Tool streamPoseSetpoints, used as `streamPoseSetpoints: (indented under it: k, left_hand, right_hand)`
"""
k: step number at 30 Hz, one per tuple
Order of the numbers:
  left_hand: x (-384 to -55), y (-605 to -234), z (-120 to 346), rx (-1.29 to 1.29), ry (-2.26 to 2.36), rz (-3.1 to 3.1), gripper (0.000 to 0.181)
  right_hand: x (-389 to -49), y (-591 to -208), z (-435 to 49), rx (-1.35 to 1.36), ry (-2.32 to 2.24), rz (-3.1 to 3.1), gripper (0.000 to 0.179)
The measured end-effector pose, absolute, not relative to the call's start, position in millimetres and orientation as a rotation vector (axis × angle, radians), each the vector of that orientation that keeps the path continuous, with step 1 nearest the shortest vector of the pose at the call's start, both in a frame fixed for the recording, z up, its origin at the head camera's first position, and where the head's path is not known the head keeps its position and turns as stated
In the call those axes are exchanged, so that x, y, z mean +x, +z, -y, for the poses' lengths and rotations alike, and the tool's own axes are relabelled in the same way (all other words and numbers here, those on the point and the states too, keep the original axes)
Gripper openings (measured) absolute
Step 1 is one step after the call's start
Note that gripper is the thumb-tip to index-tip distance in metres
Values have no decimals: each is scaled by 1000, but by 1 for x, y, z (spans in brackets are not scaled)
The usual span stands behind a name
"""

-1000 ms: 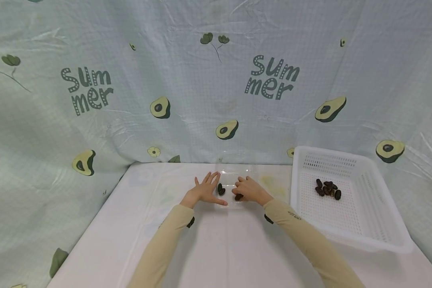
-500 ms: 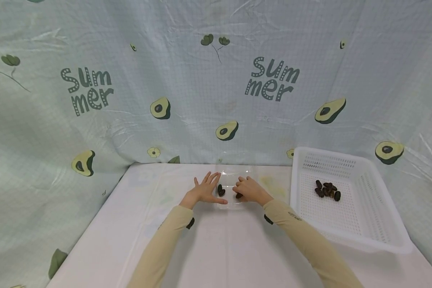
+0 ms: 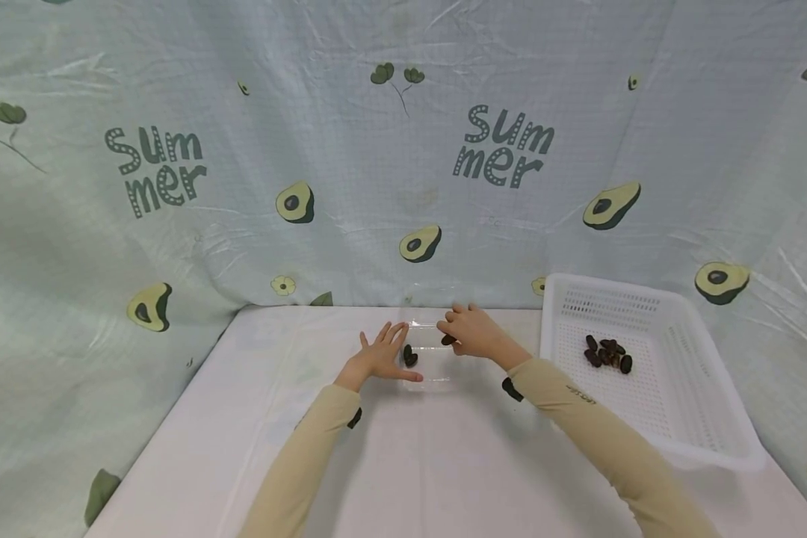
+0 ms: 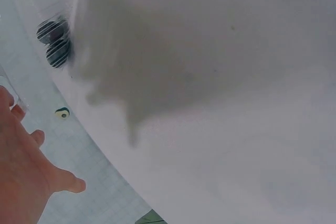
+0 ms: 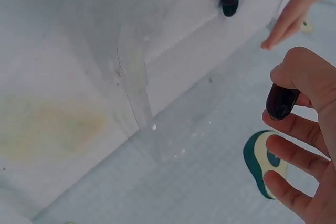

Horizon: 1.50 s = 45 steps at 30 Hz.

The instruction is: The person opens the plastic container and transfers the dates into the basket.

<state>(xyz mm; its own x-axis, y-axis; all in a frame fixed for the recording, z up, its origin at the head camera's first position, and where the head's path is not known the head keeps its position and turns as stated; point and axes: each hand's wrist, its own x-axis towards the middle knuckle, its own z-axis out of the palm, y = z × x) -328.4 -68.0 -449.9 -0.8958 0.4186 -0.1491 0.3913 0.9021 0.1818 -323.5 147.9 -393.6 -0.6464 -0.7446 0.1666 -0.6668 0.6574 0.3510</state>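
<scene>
A clear plastic box [image 3: 437, 377] with its lid raised lies near the back of the table. Two dark oval fruits [image 3: 410, 356], of a kind I cannot tell, sit together at its left side. My left hand [image 3: 376, 360] is beside that side, fingers and thumb spread; whether it touches the box is unclear. My right hand [image 3: 479, 334] is over the box's rear right part. Its thumb and forefinger pinch another dark oval fruit [image 5: 282, 100], while the other fingers [image 5: 296, 156] are loosely extended in the right wrist view.
At the right stands a white perforated plastic basket [image 3: 716, 373] with several dark oval fruits [image 3: 607, 353] in it. A printed sheet [image 3: 350, 149] hangs behind the white table [image 3: 390, 471]. The box's clear lid [image 3: 437, 294] leans up near that sheet.
My right hand has moved back, away from me, and lifted with the dark fruit in its pinch. The left hand stays in place. The view has shifted slightly.
</scene>
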Motion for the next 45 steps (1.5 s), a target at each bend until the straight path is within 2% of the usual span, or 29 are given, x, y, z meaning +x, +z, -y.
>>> streamPoseSetpoints:
  k: [8, 16, 31, 45]
  left_hand:
    - [-327, -450, 69, 649, 232, -2880, 105]
    - [-325, -449, 69, 671, 250, -2877, 105]
    - [-324, -446, 69, 654, 220, -2870, 104]
    - [-323, -443, 69, 644, 207, -2859, 105]
  right_hand:
    - [-312, -367, -186, 1115, -327, 2502, 24]
    - [-309, -353, -246, 1040, -336, 2385, 26]
    - [-305, -373, -362, 715, -364, 2521, 26]
    - [-315, -383, -424, 452, -241, 2525, 27]
